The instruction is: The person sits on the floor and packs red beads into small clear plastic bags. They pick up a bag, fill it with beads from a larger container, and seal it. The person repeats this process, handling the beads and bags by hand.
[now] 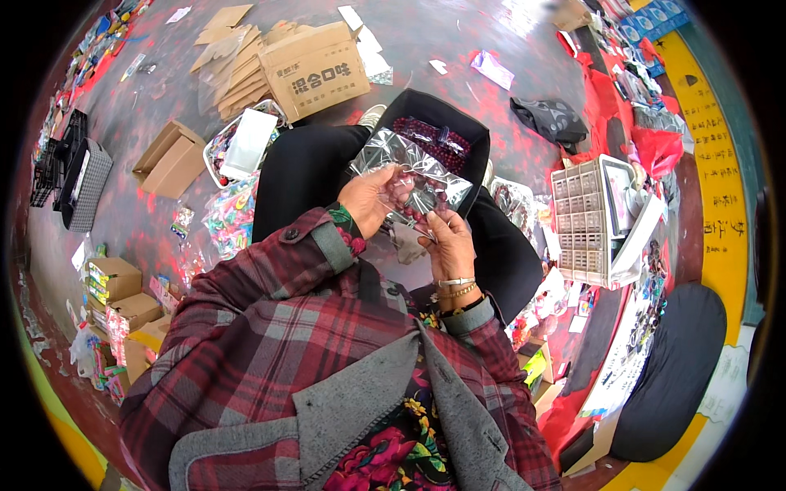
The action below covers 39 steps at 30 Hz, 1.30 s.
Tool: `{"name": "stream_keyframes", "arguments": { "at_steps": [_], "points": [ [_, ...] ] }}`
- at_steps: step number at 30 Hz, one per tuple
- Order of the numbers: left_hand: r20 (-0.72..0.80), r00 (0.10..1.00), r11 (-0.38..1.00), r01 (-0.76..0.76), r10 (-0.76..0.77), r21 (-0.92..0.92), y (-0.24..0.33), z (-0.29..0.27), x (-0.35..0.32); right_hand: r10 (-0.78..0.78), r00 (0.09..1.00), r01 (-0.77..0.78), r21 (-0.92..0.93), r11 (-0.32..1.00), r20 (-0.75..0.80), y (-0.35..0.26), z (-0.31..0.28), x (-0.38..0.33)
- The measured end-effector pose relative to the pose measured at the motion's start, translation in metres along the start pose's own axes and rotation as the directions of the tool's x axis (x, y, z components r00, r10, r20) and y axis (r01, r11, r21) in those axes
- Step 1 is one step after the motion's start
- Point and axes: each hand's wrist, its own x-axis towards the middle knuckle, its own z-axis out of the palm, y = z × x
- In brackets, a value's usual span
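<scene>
Both hands meet on a clear cellophane bag held just above the lap. The left hand pinches the bag's near edge at about nine o'clock, fingers curled shut on the film. The right hand grips the lower edge at about five o'clock, fingertips closed on the plastic; bangles ring its wrist. Dark red beads show through the lower part of the bag between the two hands, so some filling looks done, though how full it is cannot be told through the glare, and the mouth does not appear sealed.

Just beyond the bag, at twelve o'clock, a black fabric bag lies open with a heap of dark red beads inside, so plenty of stock seems left.

Further out, at ten o'clock, a brown cardboard carton stands on the red-flecked floor with flattened cardboard behind it. At nine o'clock a tray of colourful small goods sits beside a white packet. At three o'clock a compartmented grey organiser box rests near red plastic bags. Small boxes are stacked at eight o'clock.
</scene>
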Motion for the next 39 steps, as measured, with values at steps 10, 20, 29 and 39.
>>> {"name": "stream_keyframes", "arguments": {
  "at_steps": [10,20,29,39],
  "points": [
    [0.18,0.983,0.985,0.054,-0.024,-0.163,0.0,0.01,-0.005,-0.008,1.0,0.008,-0.009,1.0,-0.029,-0.001,-0.002,0.001],
    [0.062,0.989,0.989,0.137,-0.134,-0.048,-0.003,0.026,-0.015,-0.096,0.995,0.096,-0.001,0.995,-0.026,0.008,-0.012,0.005],
    [0.07,0.997,0.999,0.046,-0.046,0.005,-0.003,0.016,-0.008,-0.025,0.999,0.025,-0.003,1.0,-0.036,-0.005,-0.003,0.0],
    [0.118,0.984,0.984,0.12,-0.135,0.132,0.006,0.029,-0.018,-0.096,0.995,0.092,0.125,0.988,0.029,-0.015,-0.013,0.0]
  ]
}}
